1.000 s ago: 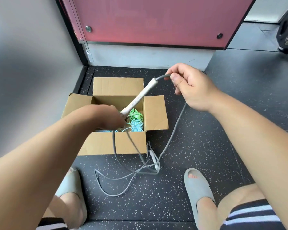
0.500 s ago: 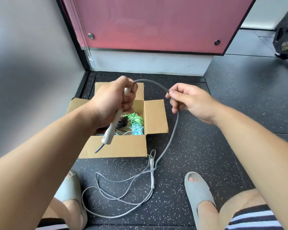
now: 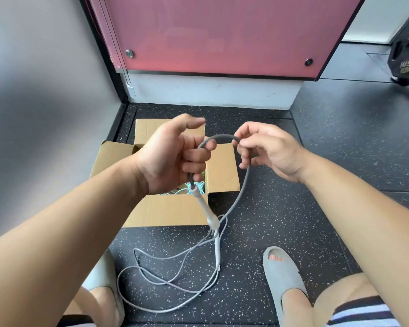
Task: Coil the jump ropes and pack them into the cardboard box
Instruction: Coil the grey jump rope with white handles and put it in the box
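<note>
Cardboard box [image 3: 170,213] holds coloured ropes [image 3: 201,185]; left hand [image 3: 172,154] and right hand [image 3: 272,152] grip grey rope [image 3: 244,182].

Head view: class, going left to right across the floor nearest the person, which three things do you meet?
The left slipper → grey jump rope lying loose → right slipper.

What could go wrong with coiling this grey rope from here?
1. The grey rope on the floor lies in crossing loops by the second handle; pulling with the right hand may tighten a knot.
2. The hanging handle below the left hand could catch the box flap.
</note>
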